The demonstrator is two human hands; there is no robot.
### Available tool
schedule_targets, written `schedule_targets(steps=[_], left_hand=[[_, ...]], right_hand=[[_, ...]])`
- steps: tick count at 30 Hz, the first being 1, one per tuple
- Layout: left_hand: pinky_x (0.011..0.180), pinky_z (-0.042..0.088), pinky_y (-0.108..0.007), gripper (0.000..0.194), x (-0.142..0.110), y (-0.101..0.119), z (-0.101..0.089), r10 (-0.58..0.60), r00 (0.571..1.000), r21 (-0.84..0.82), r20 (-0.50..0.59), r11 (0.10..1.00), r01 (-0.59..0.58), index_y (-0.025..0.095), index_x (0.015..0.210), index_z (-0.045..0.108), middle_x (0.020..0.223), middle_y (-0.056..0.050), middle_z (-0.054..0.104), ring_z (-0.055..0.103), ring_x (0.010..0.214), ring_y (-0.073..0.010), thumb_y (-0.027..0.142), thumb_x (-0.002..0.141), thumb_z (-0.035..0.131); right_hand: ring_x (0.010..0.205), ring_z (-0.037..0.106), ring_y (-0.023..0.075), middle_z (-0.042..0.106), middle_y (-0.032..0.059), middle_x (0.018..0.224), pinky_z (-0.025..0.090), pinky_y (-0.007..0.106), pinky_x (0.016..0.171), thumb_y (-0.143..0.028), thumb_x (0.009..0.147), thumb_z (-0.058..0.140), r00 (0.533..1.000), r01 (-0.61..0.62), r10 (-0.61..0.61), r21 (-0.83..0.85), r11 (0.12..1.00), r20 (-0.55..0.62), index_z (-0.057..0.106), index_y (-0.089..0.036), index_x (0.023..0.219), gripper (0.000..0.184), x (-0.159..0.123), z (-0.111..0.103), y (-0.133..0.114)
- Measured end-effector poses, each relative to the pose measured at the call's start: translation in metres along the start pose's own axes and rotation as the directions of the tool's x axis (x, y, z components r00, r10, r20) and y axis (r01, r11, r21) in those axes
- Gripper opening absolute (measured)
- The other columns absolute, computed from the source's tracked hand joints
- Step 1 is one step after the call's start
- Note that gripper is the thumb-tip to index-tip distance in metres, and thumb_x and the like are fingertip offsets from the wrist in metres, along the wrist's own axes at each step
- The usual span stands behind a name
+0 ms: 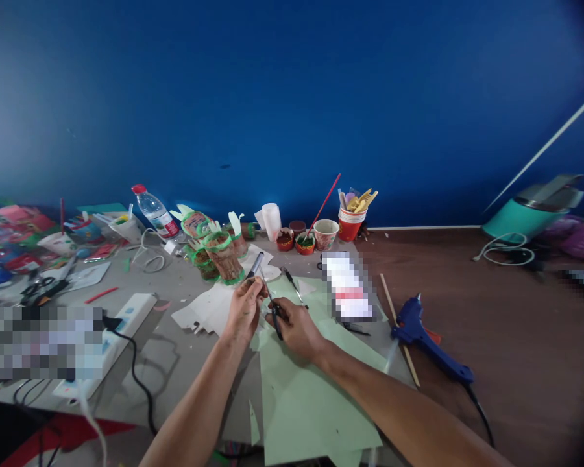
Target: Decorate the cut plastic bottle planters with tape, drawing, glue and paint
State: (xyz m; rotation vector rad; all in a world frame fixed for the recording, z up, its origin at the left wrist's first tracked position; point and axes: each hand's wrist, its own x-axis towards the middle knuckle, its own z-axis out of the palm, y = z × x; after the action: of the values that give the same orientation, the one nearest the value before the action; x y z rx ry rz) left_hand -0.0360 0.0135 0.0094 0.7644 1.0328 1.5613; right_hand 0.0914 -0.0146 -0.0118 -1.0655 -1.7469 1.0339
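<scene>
My left hand (pixel 246 306) is closed, thumb against fingers, around a slim pen-like object (pixel 255 264) with a pale upper end and a dark lower part. Scissors (pixel 276 322) with black handles are in my right hand (pixel 296 325), whose fingers are curled through or around them. Their thin blades point up toward my left hand. Whatever lies between the blades is too small to make out. Under both hands spreads a pale green paper sheet (pixel 316 402), beside cut white paper (pixel 207 305). A black pen (pixel 294 285) lies just beyond my right hand.
Brown-and-green paper crafts (pixel 224 256) stand at the back, near a water bottle (pixel 156 211) and red paper cups (pixel 352 226). A phone (pixel 348 285) lies right of my hands. Farther right are a wooden stick (pixel 399 327) and blue glue gun (pixel 425 337); a power strip (pixel 121 337) is left.
</scene>
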Motion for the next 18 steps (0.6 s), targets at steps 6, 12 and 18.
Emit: schedule_targets(steps=[6,12,18], left_hand=[[0.054,0.035,-0.019,0.027,0.0029,-0.0001,-0.0028,0.015,1.000,0.015,-0.008,1.000,-0.014,0.016,0.060,0.061,0.055,0.004,0.055,0.047,0.054,-0.0065,0.035,0.062,0.080],[0.054,0.038,-0.020,0.029,0.0044,0.0034,-0.0028,0.022,0.999,-0.031,-0.033,0.999,-0.023,0.017,0.059,0.059,0.055,0.004,0.054,0.048,0.054,-0.0072,0.036,0.061,0.082],[0.054,0.040,-0.020,0.029,0.0037,0.0057,-0.0016,-0.016,0.999,-0.016,-0.027,1.000,0.015,0.017,0.060,0.059,0.059,0.003,0.057,0.050,0.054,-0.0078,0.034,0.058,0.083]], right_hand=[[0.061,0.057,0.0154,0.066,0.0017,0.069,0.038,0.023,0.054,-0.021,0.080,0.055,1.000,-0.015,0.015,-0.003,1.000,0.013,0.064,-0.017,0.095,0.017,-0.0007,-0.0001,-0.0014],[0.063,0.057,0.0158,0.065,0.0022,0.070,0.040,0.024,0.056,-0.026,0.080,0.056,1.000,-0.025,0.025,0.023,0.999,0.011,0.065,-0.017,0.093,0.018,-0.0010,0.0016,0.0000],[0.062,0.057,0.0153,0.064,0.0004,0.070,0.040,0.023,0.054,-0.030,0.078,0.057,0.995,-0.103,0.102,0.108,0.989,0.014,0.062,-0.018,0.096,0.022,-0.0005,-0.0001,0.0004]])
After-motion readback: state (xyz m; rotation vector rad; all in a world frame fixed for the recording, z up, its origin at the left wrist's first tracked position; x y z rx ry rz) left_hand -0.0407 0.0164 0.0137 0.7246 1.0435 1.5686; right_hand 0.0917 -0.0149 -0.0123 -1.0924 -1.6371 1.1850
